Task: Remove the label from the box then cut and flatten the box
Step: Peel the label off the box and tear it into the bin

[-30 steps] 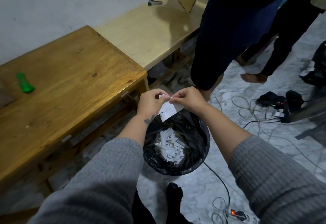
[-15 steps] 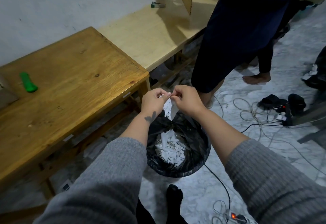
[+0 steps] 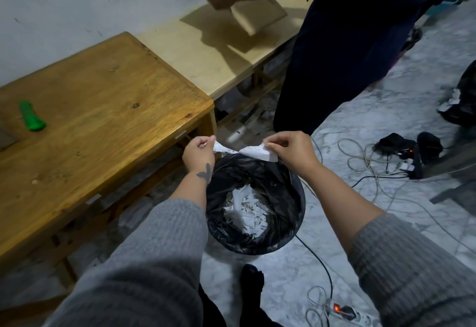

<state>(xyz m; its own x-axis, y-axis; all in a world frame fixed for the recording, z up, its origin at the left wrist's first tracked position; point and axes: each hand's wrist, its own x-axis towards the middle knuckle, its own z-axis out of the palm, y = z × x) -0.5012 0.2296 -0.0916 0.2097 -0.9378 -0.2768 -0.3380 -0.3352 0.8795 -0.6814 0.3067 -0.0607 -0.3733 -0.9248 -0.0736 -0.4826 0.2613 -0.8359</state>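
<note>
A white paper label (image 3: 247,151), twisted thin in the middle, is stretched between my two hands. My left hand (image 3: 199,153) pinches its left end and my right hand (image 3: 293,150) pinches its right end. Both hands hover over the far rim of a bin lined with a black bag (image 3: 291,213), which holds several torn white paper scraps (image 3: 247,211). A green cutter (image 3: 32,117) lies on the brown wooden table (image 3: 103,120) at the left. At that table's left edge a sliver of cardboard (image 3: 6,136) shows.
Another person in dark clothes (image 3: 342,43) stands close behind the bin and holds a piece of cardboard (image 3: 257,16) over the pale bench (image 3: 206,53). Cables (image 3: 360,162) and a power strip (image 3: 347,312) lie on the marble floor at the right.
My hands have pulled apart sideways, tearing the label almost in two. The other person's hand has swung a cardboard piece down over the pale bench.
</note>
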